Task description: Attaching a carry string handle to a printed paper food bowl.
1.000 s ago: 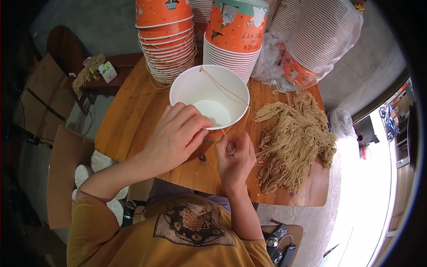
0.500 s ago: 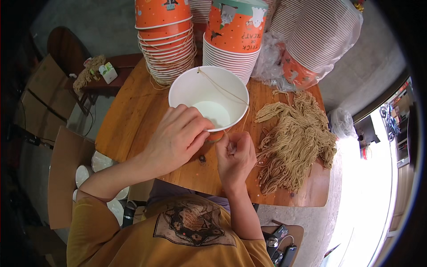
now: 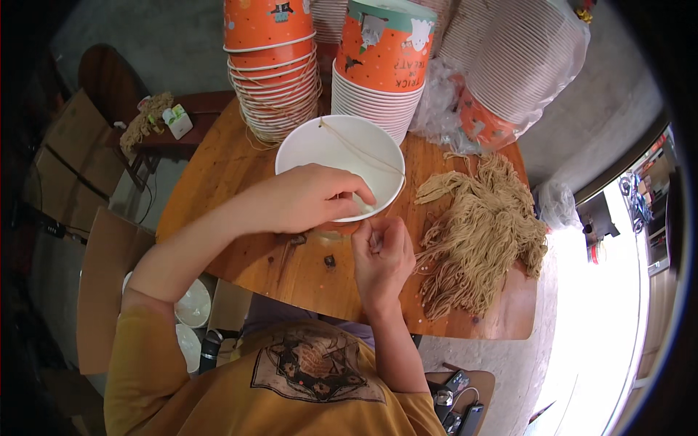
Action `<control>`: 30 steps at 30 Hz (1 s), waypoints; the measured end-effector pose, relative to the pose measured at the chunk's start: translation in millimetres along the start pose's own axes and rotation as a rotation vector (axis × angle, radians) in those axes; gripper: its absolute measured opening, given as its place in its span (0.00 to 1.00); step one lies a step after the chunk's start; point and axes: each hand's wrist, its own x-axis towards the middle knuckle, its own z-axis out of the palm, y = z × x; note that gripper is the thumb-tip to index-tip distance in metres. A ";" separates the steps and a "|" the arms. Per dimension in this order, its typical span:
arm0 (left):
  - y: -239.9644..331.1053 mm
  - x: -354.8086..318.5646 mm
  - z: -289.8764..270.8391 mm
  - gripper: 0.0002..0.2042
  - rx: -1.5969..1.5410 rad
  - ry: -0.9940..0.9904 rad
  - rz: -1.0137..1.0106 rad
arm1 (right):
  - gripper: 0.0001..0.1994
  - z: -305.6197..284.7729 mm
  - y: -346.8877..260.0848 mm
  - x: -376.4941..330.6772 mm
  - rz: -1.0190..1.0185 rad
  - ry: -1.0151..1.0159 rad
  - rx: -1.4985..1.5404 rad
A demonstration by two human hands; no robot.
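A smooth white bucket [image 3: 298, 149] strung with thin cord [image 3: 363, 152] opens upward over the grainy wooden bench [image 3: 207, 211]. The left hand [image 3: 313, 196], grip half-curled, reaches into it, hold unclear; the right hand [image 3: 383, 258] pinches tightly alongside, contents hidden. Shaggy yarn [image 3: 480, 232] lies right; ribbed stacks [image 3: 378, 100] crowd behind.

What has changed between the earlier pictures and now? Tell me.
The left hand has moved right, from pinching the near rim of the bucket to reaching its thumb and fingers over inside; what it grips, if anything, is unclear. The bucket has shifted slightly toward the person. The right hand stays closed beside the near rim; the yarn bundle and stacked buckets stay put.
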 end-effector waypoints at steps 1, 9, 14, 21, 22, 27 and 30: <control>-2.2 6.6 -4.1 0.09 -0.067 -0.154 -0.068 | 0.11 -0.4 -1.3 -0.2 0.011 -0.008 -0.008; -7.6 13.2 1.1 0.05 -0.045 -0.289 -0.108 | 0.09 -11.4 -6.8 1.6 0.164 -0.101 0.070; -5.3 5.3 2.2 0.04 0.214 0.185 0.113 | 0.09 -18.0 4.0 -1.6 0.461 -0.137 0.451; 0.9 8.5 4.3 0.03 0.101 0.236 0.231 | 0.07 -31.4 -7.4 46.4 0.316 -0.399 0.227; -0.9 8.7 6.7 0.05 0.010 0.222 0.210 | 0.07 -29.4 -5.6 46.2 0.310 -0.400 0.225; -12.0 6.9 10.5 0.13 -0.521 -0.017 -0.063 | 0.06 -22.9 3.9 43.3 0.527 -0.378 0.557; -4.6 10.9 5.8 0.19 -0.665 -0.224 -0.271 | 0.06 -25.9 -8.6 53.3 0.687 -0.345 0.801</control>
